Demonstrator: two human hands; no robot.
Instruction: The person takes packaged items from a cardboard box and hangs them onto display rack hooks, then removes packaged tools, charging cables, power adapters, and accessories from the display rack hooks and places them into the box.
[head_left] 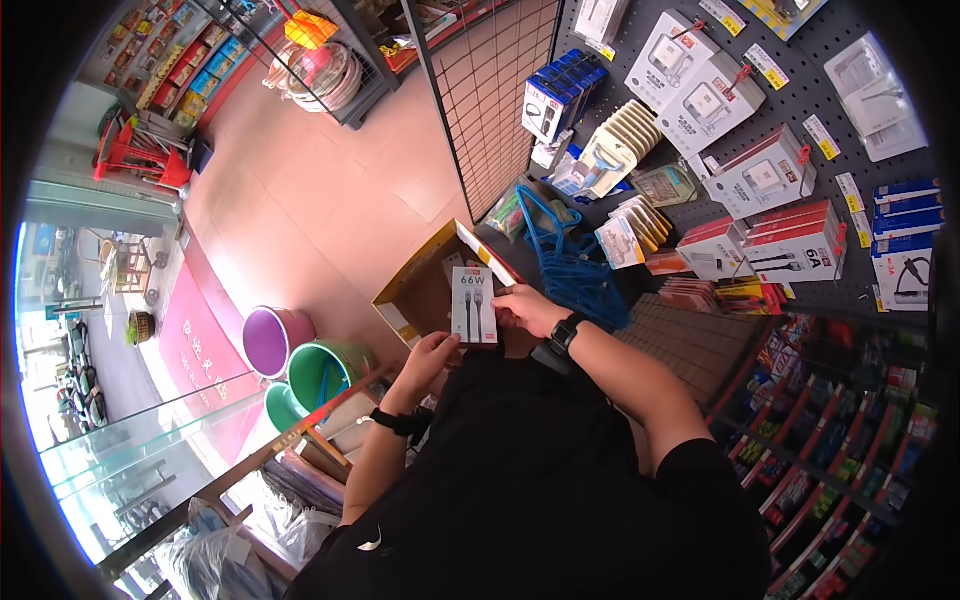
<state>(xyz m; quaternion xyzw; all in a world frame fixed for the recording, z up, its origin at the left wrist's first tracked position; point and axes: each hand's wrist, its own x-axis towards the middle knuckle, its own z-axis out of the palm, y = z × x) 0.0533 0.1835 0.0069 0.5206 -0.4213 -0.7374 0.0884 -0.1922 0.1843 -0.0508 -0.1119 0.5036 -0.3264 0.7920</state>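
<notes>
The shop floor [310, 190] that I see from far away is made of pink tiles. On the right is a big dark board [800, 90] full of little holes, with packs hanging all over it. A black wire rack [500, 110] stands next to the board. Over on the left lies a pink-red mat [205, 345] with writing on it. Just past my hands is an open carton with a yellow rim [410, 262]. Blue hangers [570, 270] sit in a heap to the right of it. To the left, a purple bucket [277, 340] stands just beside a big green bucket [305, 372]. My left hand [430, 360] has its grip pinched on the low left corner of a white box [473, 300]. My right hand [525, 308] has its grip on the right edge of the same box. The box is in front of the carton's mouth, with its face to me. It says 66W and has two black cable ends drawn on it.
</notes>
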